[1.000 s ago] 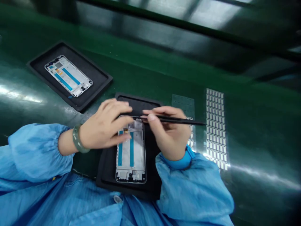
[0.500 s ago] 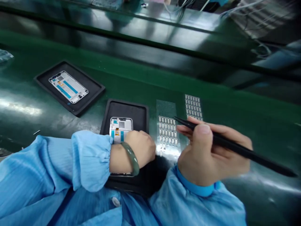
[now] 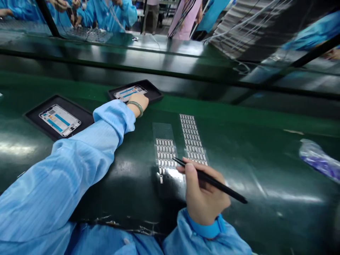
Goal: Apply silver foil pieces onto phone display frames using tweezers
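My left hand (image 3: pixel 140 102), with a green bangle at the wrist, is at the near edge of a black tray (image 3: pixel 155 95) and looks closed on it; the fingertips are hidden. In that tray lies a phone frame (image 3: pixel 127 92) with blue strips, partly covered by the hand. My right hand (image 3: pixel 204 191) grips black tweezers (image 3: pixel 212 180). Their tips are over the right side of a clear sheet (image 3: pixel 162 131) bearing rows of small pale stickers. Whether the tips hold anything is too small to tell.
A second black tray (image 3: pixel 82 113) with another phone frame (image 3: pixel 60 120) lies at the left. A longer sticker sheet (image 3: pixel 191 136) is beyond my right hand. At the right lies a plastic bag (image 3: pixel 318 159) with purple contents. Across the bench are people in blue sleeves (image 3: pixel 106 16).
My left hand and the black tray have moved from close in front of me to farther across the bench, and the tray has turned. The view has tilted up; the right hand still holds the tweezers.
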Demonstrator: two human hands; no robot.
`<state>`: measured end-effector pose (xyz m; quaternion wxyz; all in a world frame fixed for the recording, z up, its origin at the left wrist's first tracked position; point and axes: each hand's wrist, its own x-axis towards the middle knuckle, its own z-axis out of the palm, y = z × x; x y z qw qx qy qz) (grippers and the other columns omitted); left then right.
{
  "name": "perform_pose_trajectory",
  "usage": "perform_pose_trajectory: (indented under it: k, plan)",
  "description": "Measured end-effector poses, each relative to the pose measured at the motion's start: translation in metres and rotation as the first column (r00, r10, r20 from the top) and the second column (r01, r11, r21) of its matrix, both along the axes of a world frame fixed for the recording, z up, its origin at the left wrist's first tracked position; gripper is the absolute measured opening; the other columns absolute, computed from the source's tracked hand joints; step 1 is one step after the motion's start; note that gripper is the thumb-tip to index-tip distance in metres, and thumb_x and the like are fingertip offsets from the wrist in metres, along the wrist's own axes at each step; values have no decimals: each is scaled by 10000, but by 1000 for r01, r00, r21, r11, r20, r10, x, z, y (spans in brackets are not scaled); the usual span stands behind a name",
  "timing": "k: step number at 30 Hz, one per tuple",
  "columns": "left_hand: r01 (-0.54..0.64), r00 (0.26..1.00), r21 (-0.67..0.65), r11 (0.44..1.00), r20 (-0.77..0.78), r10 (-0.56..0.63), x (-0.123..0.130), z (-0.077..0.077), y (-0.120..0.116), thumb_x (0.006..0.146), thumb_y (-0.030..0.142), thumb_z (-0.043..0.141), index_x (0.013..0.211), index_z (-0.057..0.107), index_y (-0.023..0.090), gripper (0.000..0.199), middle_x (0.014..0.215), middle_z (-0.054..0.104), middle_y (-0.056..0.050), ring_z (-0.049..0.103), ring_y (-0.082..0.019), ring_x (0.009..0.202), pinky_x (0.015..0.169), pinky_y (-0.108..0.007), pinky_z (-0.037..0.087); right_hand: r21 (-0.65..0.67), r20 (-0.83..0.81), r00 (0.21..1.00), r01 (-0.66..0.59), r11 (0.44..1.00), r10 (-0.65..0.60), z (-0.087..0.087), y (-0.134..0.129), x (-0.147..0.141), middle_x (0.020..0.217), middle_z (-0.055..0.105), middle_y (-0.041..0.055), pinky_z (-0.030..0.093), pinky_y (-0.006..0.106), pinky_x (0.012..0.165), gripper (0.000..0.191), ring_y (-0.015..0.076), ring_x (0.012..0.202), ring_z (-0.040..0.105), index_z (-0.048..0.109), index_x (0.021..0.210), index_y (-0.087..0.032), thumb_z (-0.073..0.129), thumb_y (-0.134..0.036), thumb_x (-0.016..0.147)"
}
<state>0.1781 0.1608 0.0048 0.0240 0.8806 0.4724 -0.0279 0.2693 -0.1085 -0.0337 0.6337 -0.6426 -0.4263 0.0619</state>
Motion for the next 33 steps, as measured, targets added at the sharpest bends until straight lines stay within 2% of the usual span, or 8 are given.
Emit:
perform_pose_trajectory:
  k: [3, 6, 9, 11, 17, 21, 26, 33]
  plan:
    - [-126, 990, 137, 982, -48, 134, -16, 3, 19, 912, 335, 555, 1188, 531, 150, 333, 1187, 558, -90, 584, -211, 1020, 859, -421, 509, -59, -7, 1000, 23, 998, -23, -11, 0, 5, 893, 705, 58, 583, 304, 618, 129, 155, 642, 695, 640, 881, -164, 674, -251, 792]
    - [-211, 971, 238, 948, -63, 231, -39, 11, 15, 912, 338, 551, 1224, 508, 160, 362, 1257, 517, -97, 552, -231, 1086, 900, -449, 485, -69, 27, 999, 30, 997, -28, -18, 1, 8, 916, 705, 69, 587, 373, 705, 169, 184, 695, 704, 643, 899, -166, 686, -279, 780]
    - [-252, 951, 255, 934, -114, 288, -73, 19, -17, 914, 347, 535, 1175, 536, 93, 364, 1260, 515, -155, 518, -278, 1143, 926, -434, 443, -70, 30, 999, 18, 997, -16, -17, 1, 7, 928, 705, 74, 575, 423, 763, 177, 204, 730, 703, 654, 897, -165, 699, -277, 767]
    - [-282, 930, 221, 934, -176, 322, -103, 20, -50, 899, 398, 538, 1057, 580, 35, 398, 1083, 602, -195, 577, -314, 1048, 871, -424, 446, -78, 3, 999, 37, 996, -37, -12, 1, 5, 910, 707, 70, 572, 406, 759, 161, 201, 727, 699, 664, 879, -162, 699, -273, 768]
    - [-345, 870, 126, 930, -330, 367, -182, 0, -122, 934, 332, 445, 973, 566, 38, 320, 871, 639, -203, 651, -330, 786, 612, -350, 453, -118, -146, 989, 11, 993, -28, 4, 4, -1, 865, 714, 68, 576, 346, 673, 159, 186, 626, 689, 671, 826, -164, 725, -285, 738]
    - [-185, 919, 66, 981, -342, 196, -192, -4, -137, 965, 263, 368, 977, 556, 102, 248, 901, 633, -154, 653, -286, 798, 601, -314, 452, -85, -188, 982, 3, 996, -19, 4, 6, -2, 860, 714, 70, 577, 382, 672, 165, 197, 607, 684, 657, 813, -168, 744, -267, 714]
    - [138, 943, -100, 985, -290, -162, -169, -3, -180, 942, 229, 440, 886, 561, 150, 155, 841, 624, -80, 643, -231, 757, 603, -299, 465, -56, -219, 971, 82, 995, -93, 10, 3, -3, 827, 719, 57, 581, 350, 641, 170, 179, 596, 683, 653, 813, -166, 746, -266, 713]
    - [605, 775, -221, 765, -56, -629, -141, -9, -256, 875, 238, 579, 813, 552, 170, 96, 723, 603, -28, 583, -197, 590, 514, -301, 426, -162, -346, 936, 6, 987, -62, 9, -13, 13, 792, 722, 38, 594, 305, 625, 206, 151, 611, 689, 637, 867, -160, 711, -316, 757]
